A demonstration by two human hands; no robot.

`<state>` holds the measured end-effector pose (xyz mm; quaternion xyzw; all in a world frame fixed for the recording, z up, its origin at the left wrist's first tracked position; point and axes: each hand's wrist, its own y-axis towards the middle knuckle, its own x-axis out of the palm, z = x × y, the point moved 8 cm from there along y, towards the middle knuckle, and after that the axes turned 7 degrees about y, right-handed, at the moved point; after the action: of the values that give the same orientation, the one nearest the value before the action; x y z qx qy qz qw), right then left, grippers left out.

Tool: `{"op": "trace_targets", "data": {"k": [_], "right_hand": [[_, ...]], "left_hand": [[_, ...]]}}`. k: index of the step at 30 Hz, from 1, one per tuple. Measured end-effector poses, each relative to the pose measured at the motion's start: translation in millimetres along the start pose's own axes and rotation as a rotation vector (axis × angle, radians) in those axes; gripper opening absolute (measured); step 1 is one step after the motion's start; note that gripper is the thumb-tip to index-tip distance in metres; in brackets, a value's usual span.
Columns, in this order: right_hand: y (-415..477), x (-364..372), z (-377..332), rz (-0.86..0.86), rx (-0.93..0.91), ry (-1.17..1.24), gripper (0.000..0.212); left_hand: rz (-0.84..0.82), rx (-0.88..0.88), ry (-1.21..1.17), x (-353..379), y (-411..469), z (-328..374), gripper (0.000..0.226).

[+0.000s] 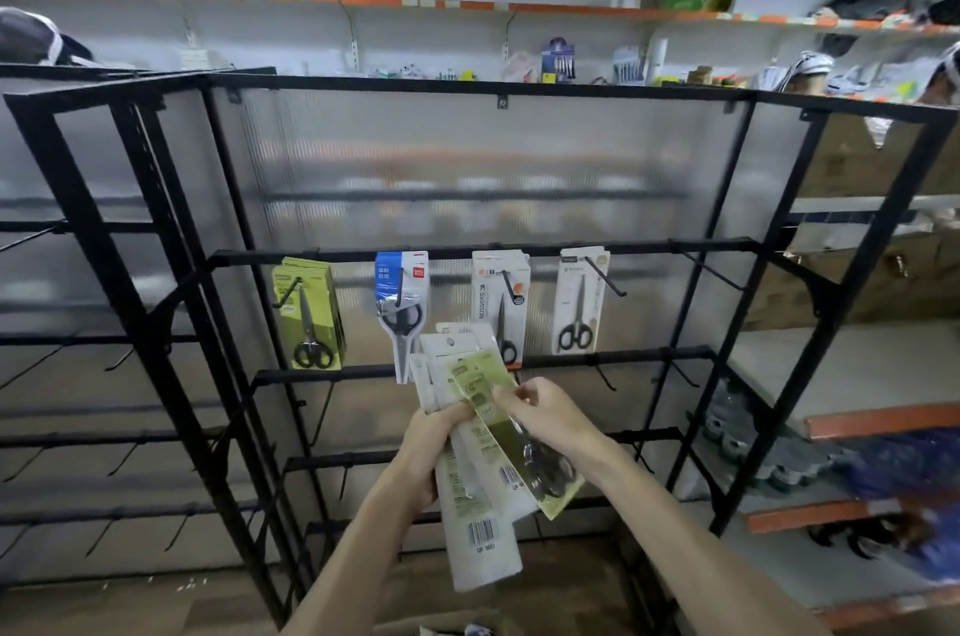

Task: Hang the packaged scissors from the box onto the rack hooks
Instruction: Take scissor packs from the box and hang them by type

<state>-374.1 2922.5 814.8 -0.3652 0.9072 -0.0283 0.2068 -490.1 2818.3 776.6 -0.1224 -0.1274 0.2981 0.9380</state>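
Both hands are up in front of the black rack (498,89), a bit lower than its row of hung scissors, with the forearms coming in from the bottom and angling toward each other.

The left hand (434,448) has its grip wrapped round the left edge of a stack of white packs (478,552), fingers curled over the front. The stack stands roughly upright, tops pointing up at the rack and barcodes facing the camera.

The right hand (545,414) has its grip pinching a green pack (519,458) near its upper half, thumb and fingertips closed on the card. That pack is tilted, top corner up-left and the black scissor handles down-right, and it lies across the front of the white stack, touching it.

On the rack's hook rail (649,248) four lots are already hanging. From the rack's left side:
- a bunch of green packs (309,318)
- a blue-topped pack (401,308)
- a white pack with an orange spot (501,308)
- another white pack (576,302)

Further toward the rack's right post there's a bare hook (711,274). The rails lower down the rack carry more bare hooks.

Behind the rack, over its top bar, a wall shelf (571,9) with orange edging holds assorted goods, too blurry to name.
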Motion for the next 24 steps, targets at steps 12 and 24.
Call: {"op": "trace_targets", "data": {"k": [12,24], "right_hand": [[42,-15,6,0.128,0.035,0.302,0.015],[60,41,-48,0.015,-0.114,0.319,0.010]], "left_hand": [[0.111,-0.041,-0.012,-43,18,3,0.024],[0.391,-0.010,0.034,-115,-16,0,0.021]]}}
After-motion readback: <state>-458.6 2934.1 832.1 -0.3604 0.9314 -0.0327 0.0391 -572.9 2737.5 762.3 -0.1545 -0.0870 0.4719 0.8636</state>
